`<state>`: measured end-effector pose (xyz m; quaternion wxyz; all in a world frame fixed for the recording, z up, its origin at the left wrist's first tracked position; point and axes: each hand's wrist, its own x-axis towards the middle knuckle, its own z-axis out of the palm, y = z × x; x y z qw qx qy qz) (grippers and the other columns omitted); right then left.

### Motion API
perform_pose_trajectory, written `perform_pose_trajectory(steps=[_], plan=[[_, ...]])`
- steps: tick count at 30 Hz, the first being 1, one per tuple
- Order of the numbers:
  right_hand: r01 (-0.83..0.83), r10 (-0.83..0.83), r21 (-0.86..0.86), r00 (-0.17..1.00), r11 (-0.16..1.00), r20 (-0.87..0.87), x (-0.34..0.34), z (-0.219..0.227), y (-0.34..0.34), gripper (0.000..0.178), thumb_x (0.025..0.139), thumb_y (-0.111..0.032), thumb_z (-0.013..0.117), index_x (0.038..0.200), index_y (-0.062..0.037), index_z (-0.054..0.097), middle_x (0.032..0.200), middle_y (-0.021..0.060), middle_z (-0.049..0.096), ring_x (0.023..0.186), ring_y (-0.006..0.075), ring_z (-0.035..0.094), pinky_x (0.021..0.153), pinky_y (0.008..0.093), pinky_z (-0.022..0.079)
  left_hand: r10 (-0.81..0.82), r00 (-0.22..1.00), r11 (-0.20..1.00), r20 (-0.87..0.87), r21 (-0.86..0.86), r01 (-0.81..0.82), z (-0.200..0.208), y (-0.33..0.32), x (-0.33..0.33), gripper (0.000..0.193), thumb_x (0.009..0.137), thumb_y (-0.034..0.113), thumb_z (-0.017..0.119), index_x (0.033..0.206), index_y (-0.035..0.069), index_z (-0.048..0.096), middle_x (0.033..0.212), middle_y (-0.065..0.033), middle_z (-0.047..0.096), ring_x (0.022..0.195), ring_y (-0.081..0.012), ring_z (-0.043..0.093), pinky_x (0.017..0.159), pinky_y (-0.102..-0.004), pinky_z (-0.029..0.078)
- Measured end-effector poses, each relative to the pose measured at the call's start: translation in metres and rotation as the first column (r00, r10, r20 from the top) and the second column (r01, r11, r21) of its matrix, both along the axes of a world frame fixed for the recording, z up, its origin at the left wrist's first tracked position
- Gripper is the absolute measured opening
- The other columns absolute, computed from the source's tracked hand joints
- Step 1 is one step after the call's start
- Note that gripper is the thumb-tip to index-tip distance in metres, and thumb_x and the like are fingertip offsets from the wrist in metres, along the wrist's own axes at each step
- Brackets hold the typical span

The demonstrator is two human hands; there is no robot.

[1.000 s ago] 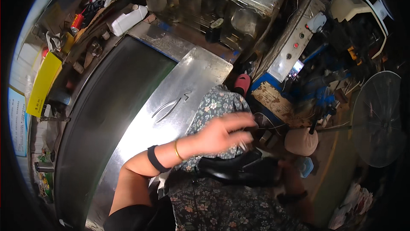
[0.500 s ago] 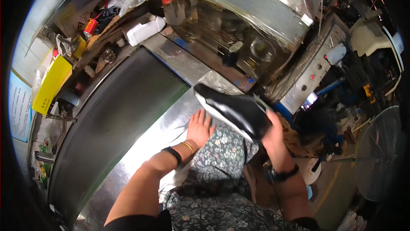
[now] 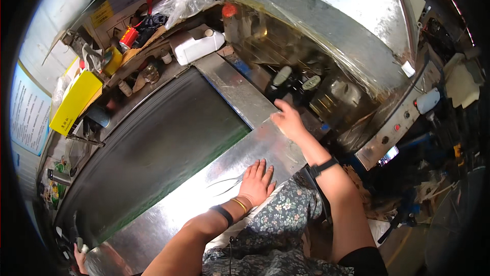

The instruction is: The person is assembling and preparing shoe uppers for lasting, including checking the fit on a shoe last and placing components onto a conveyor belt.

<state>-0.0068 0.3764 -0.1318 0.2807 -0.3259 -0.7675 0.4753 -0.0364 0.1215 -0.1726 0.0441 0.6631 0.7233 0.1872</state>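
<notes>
My left hand [image 3: 256,183] lies flat on the shiny metal table [image 3: 201,192], fingers spread and nothing under them that I can make out. Thin dark strands lie on the metal by its fingertips. My right hand [image 3: 288,120] is empty, index finger stretched out and the others loosely bent, above the table's far right corner. Just beyond it, in a dim heated-looking recess, stand two black shoes, each with a pale green oval top: the left shoe [image 3: 282,75] and the right shoe [image 3: 311,83]. Their lower parts are hard to see.
A dark conveyor belt [image 3: 163,133] runs along the left. White jug [image 3: 198,46], yellow box [image 3: 76,102] and a red can [image 3: 129,37] stand on the cluttered shelf. A control panel [image 3: 400,123] is at right. Another person's hand [image 3: 80,259] shows at lower left.
The black shoe in my right hand has been let go; a second shoe now stands in the recess. My right hand has moved to the recess's edge, and the view has shifted.
</notes>
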Motion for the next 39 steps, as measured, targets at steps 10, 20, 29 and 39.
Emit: perform_pose_trajectory(steps=[10, 20, 29, 39], plan=[[0.338, -0.355, 0.108, 0.903, 0.935, 0.242, 0.318, 0.043, -0.144, 0.024, 0.093, -0.012, 0.066, 0.111, 0.0026, 0.069, 0.108, 0.0117, 0.072, 0.102, 0.0133, 0.066, 0.09, 0.0274, 0.051, 0.009, 0.999, 1.0, -0.032, 0.0, -0.009, -0.016, 0.007, -0.001, 0.058, 0.092, 0.04, 0.055, 0.139, 0.005, 0.053, 0.147, -0.0267, 0.042, 0.138, -0.0426, 0.037, 0.112, -0.0542, 0.027], [0.788, -0.829, 0.487, 0.054, 0.378, 0.556, 0.53, 0.059, -0.21, 0.06, 0.094, -0.031, 0.064, 0.14, 0.0044, 0.047, 0.122, 0.0253, 0.065, 0.107, 0.0342, 0.067, 0.091, 0.0424, 0.053, -0.009, 0.997, 0.998, -0.071, -0.065, 0.004, -0.035, 0.008, -0.008, 0.058, 0.091, 0.039, 0.054, 0.142, 0.011, 0.05, 0.153, -0.0212, 0.037, 0.141, -0.0392, 0.033, 0.115, -0.0519, 0.026], [0.938, -0.816, -0.253, 0.333, 0.236, 0.472, 0.611, -0.034, -0.18, 0.029, 0.089, -0.02, 0.07, 0.103, 0.004, 0.064, 0.079, 0.0201, 0.067, 0.057, 0.0281, 0.063, 0.047, 0.0418, 0.05, -0.004, 0.996, 0.993, -0.089, -0.119, -0.007, -0.036, 0.016, -0.004, 0.054, 0.092, 0.032, 0.051, 0.144, 0.017, 0.048, 0.155, -0.0159, 0.037, 0.143, -0.0343, 0.034, 0.116, -0.0502, 0.026], [0.941, -0.913, -0.308, 0.243, 0.14, 0.328, 0.576, -0.022, -0.179, 0.017, 0.087, -0.012, 0.066, 0.077, -0.0006, 0.058, 0.059, 0.0064, 0.056, 0.043, 0.0153, 0.051, 0.037, 0.031, 0.038, -0.02, 0.983, 0.991, -0.181, -0.132, -0.004, -0.054, 0.014, -0.025, 0.054, 0.093, 0.033, 0.05, 0.145, 0.019, 0.047, 0.156, -0.0143, 0.037, 0.143, -0.0338, 0.035, 0.115, -0.049, 0.028]])
